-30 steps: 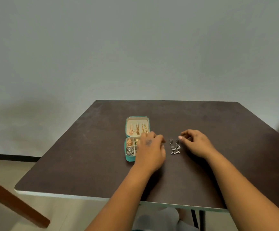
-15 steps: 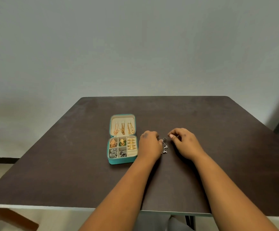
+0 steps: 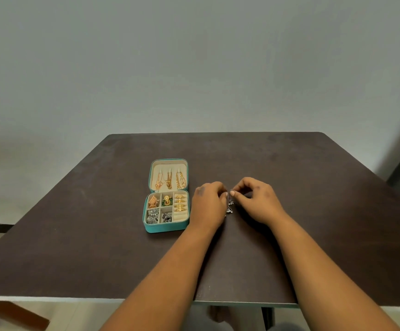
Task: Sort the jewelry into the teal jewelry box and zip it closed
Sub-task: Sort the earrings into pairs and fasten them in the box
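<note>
Just right of the open box, a pair of silver earrings hangs between the two hands, small bell drops dangling down to the table. Both hands meet at the top of the earrings: the left hand has its fingers curled in toward them and seems to pinch them at the thumb side, and the right hand pinches them between thumb and forefinger, its other fingers bent above. Whether the drops touch the tabletop is not clear.

The box is teal outside and cream inside, lying flat with its lid folded back away from the person. Three gold chains hang in a row inside the lid. The tray below is split into compartments: gold earrings at the far left, a green and gold piece in the far middle, gold rings stacked in the ring rolls on the right, and silver pieces in the two near compartments on the left and middle. The left hand's wrist lies just beside the box's right wall.

Around all this is a dark brown tabletop, with a plain grey wall behind it. A wooden chair part shows at the lower left, below the table's edge.
</note>
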